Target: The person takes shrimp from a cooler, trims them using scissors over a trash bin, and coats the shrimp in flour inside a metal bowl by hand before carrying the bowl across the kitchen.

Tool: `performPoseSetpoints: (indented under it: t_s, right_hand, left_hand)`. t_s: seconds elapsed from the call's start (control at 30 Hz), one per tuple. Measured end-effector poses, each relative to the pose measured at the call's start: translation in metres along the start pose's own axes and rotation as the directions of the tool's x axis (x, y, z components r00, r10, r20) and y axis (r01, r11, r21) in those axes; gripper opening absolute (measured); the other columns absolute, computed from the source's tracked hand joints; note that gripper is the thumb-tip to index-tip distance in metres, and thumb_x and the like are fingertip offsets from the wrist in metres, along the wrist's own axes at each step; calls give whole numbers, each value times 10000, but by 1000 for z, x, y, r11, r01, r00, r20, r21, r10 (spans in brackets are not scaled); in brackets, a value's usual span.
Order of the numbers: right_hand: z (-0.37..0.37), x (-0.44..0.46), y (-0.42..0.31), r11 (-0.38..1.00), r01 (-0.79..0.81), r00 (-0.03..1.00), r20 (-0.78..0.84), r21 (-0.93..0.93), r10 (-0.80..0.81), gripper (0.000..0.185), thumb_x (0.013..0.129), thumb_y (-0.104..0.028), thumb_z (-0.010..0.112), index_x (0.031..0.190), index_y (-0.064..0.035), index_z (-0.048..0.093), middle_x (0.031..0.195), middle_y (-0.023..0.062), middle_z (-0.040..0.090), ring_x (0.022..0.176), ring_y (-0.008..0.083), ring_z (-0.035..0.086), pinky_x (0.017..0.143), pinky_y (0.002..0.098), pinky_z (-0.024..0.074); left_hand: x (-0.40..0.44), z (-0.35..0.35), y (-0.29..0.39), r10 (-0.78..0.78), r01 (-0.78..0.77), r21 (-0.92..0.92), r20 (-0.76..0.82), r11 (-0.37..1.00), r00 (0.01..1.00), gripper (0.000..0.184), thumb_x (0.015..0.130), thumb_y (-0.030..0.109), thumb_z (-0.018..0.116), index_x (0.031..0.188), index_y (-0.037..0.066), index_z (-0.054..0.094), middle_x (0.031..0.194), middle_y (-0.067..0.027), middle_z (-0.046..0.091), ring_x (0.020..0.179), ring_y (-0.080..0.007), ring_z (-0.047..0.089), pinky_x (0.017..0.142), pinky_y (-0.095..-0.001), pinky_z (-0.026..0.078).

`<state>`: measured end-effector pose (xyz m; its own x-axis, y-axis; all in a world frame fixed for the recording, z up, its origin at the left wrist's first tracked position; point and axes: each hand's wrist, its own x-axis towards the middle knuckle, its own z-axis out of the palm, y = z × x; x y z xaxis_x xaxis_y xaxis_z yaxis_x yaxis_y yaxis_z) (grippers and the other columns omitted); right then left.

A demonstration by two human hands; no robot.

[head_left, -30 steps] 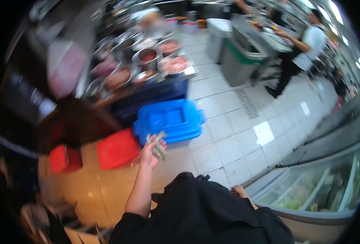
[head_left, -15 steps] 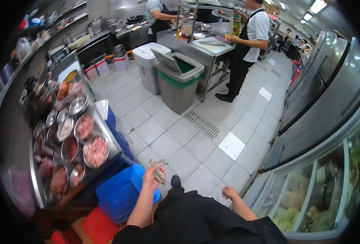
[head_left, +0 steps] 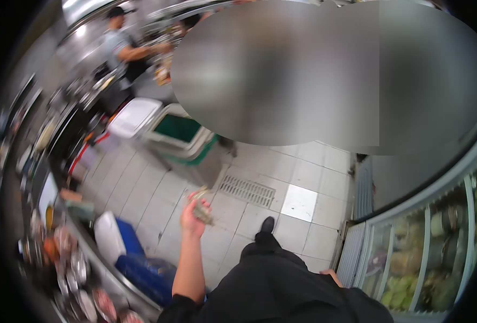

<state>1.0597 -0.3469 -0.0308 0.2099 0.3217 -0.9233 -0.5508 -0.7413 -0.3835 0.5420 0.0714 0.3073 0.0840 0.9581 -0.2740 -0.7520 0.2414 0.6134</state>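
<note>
Raw grey-green prawns [head_left: 201, 214] are held in my left hand [head_left: 192, 216], its fingers wrapped round them. It is raised over the tiled floor, in front of a grey bin [head_left: 198, 156] with a green liner. Motion blur hides how many prawns there are. Only a small part of my right hand [head_left: 332, 276] shows beside my dark clothing, near the glass-fronted fridge [head_left: 405, 258]; its fingers are hidden.
Metal bowls of raw meat [head_left: 105, 304] stand on the steel counter at lower left. Below its edge are a blue-and-white cooler [head_left: 128, 237] and a blue plastic bundle [head_left: 151, 274]. A floor drain [head_left: 247, 190] lies ahead. A co-worker [head_left: 122, 48] stands at back left. A grey blur covers the upper right.
My view has swung round and moved forward, so the bin and drain appear nearer. The prawns are still in my left hand. My right hand has gone mostly behind my clothing.
</note>
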Motion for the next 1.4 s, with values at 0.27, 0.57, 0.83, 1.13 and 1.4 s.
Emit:
performPoseSetpoints:
  t_s: [0.27, 0.57, 0.83, 1.13, 1.4]
  right_hand:
    - [178, 113, -294, 342, 418, 821, 188, -842, -539, 336, 848, -206, 570, 1164, -129, 654, 932, 118, 695, 741, 236, 671, 623, 374, 551]
    - [315, 60, -624, 349, 760, 565, 291, -548, -772, 339, 872, -254, 582, 1173, -108, 634, 893, 100, 688, 773, 197, 664, 733, 334, 520]
    - [205, 109, -761, 772, 535, 765, -192, -344, -615, 317, 891, -209, 580, 1191, -111, 615, 921, 42, 677, 765, 136, 662, 581, 299, 536]
    - [-47, -120, -1093, 294, 848, -74, -648, -441, -758, 371, 930, -185, 576, 1270, -54, 510, 820, 56, 616, 583, 142, 580, 445, 288, 458]
    - [-315, -219, -1348, 464, 500, -650, -671, -731, -356, 383, 849, -346, 620, 1070, -35, 660, 950, 156, 687, 824, 274, 671, 730, 412, 521]
  left_hand:
    - [184, 23, -57, -162, 179, 126, -133, 976, 978, 414, 966, 207, 498, 1369, 128, 439, 1012, -87, 592, 870, -211, 573, 774, -381, 494]
    - [400, 133, -144, -341, 351, 179, -81, 919, 936, 405, 975, 207, 493, 1364, 113, 429, 982, -104, 593, 825, -226, 586, 732, -389, 500]
    - [642, 284, -241, -546, 505, 286, 81, 814, 834, 370, 984, 205, 486, 1345, 140, 440, 970, -89, 601, 813, -224, 598, 730, -384, 503]
    - [775, 424, -281, -540, 469, 347, 142, 812, 830, 356, 984, 209, 477, 1335, 150, 460, 938, -91, 617, 787, -219, 603, 701, -379, 512]
    - [750, 422, -338, -297, 324, 170, -166, 930, 940, 344, 988, 224, 452, 1319, 134, 473, 939, -70, 599, 808, -197, 569, 718, -360, 490]
